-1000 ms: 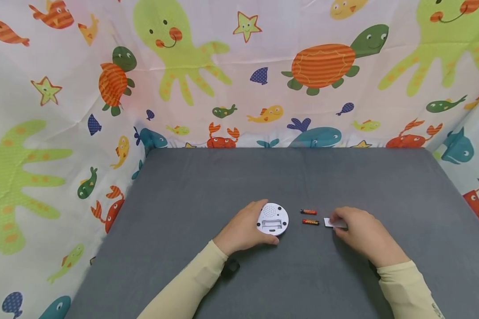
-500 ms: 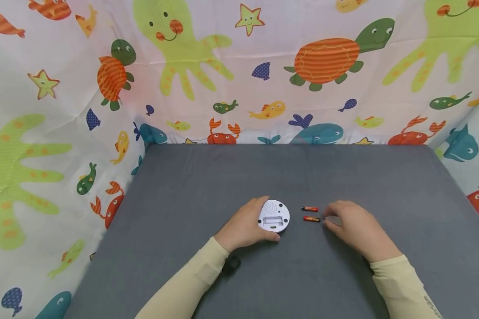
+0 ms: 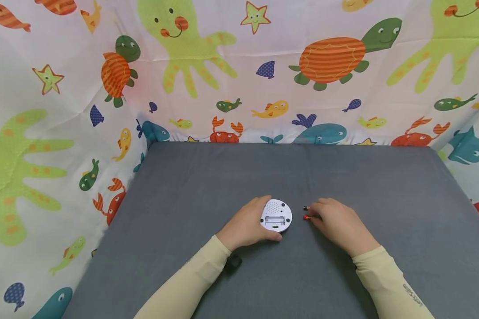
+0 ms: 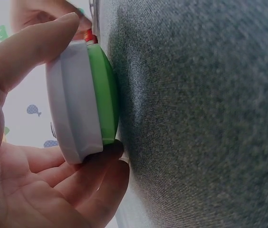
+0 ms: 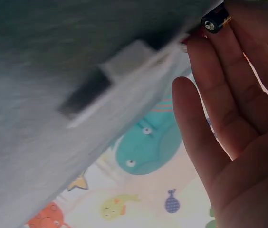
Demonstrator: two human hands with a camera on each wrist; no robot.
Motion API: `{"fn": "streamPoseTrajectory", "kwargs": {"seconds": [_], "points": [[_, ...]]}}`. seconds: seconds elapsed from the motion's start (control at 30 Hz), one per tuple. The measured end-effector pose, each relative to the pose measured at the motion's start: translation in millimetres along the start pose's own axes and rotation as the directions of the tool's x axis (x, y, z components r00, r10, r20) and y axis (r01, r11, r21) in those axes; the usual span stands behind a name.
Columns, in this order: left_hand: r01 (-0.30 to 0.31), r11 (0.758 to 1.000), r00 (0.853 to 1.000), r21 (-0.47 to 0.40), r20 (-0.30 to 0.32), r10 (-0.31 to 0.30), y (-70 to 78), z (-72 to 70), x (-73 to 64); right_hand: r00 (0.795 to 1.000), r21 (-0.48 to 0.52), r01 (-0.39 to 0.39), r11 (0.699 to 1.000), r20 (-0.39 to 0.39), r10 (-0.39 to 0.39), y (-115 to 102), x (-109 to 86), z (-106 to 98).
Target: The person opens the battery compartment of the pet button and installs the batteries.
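Note:
My left hand [image 3: 247, 226] holds a round white battery-powered device [image 3: 277, 208] by its rim, fingers on the far side and thumb on the near side. Its underside faces up, with speaker holes and a bare battery compartment. A green lower half [image 4: 104, 95] shows in the left wrist view. Over to the right, my right hand [image 3: 341, 226] pinches an orange-and-black battery [image 5: 215, 21] between thumb and fingers. In the head view, the tips of two batteries stick out past the fingertips: the far battery [image 3: 305, 208] and the near battery [image 3: 306, 217].
A small white flat piece [image 5: 129, 61] lies blurred on the tabletop in the right wrist view. The grey table [image 3: 223, 177] meets a sea-animal curtain [image 3: 207, 71] at the back and sides. A black wrist camera [image 3: 233, 262] sits under the left wrist.
My right hand has let go of the small white flat piece and moved left to the batteries, covering most of them. The left hand keeps its hold on the device.

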State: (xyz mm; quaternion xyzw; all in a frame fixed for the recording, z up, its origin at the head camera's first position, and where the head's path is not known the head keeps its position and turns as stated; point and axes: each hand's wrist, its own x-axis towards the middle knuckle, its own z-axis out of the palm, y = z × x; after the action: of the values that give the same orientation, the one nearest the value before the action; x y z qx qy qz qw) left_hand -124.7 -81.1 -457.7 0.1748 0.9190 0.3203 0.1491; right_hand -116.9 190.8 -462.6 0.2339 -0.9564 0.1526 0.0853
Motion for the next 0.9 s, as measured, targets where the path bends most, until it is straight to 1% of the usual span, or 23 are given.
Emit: {"fn": "streamPoseTrajectory", "kwargs": {"seconds": [0.1,0.23,0.37,0.5,0.67,0.9], "points": [[-0.01,1.0,1.0,0.012,-0.005,0.01,-0.6,0.4,0.9,1.0,0.018,0.001,1.0,-0.01,-0.001,-7,5.8,-5],[-0.012,1.0,1.0,0.01,-0.005,0.012,-1.5,1.1,1.2,1.0,0.051,0.01,0.999,-0.026,-0.008,-23,16.0,-14],[-0.015,1.0,1.0,-0.003,0.002,0.015,-1.9,0.8,1.4,0.999,0.09,0.05,0.995,-0.024,-0.048,-40,24.1,-16],[-0.023,1.0,1.0,-0.014,0.008,0.023,-3.2,0.8,1.4,0.996,0.112,0.089,0.99,-0.019,-0.088,-51,27.4,-10],[-0.029,0.999,1.0,-0.018,0.011,0.029,-3.6,0.6,1.2,0.995,0.099,0.104,0.99,-0.021,-0.102,-57,27.4,0],[-0.038,0.999,0.999,-0.019,0.004,0.038,-3.2,-0.8,0.1,0.986,0.094,0.16,0.983,-0.062,-0.155,-62,29.1,8]]}}
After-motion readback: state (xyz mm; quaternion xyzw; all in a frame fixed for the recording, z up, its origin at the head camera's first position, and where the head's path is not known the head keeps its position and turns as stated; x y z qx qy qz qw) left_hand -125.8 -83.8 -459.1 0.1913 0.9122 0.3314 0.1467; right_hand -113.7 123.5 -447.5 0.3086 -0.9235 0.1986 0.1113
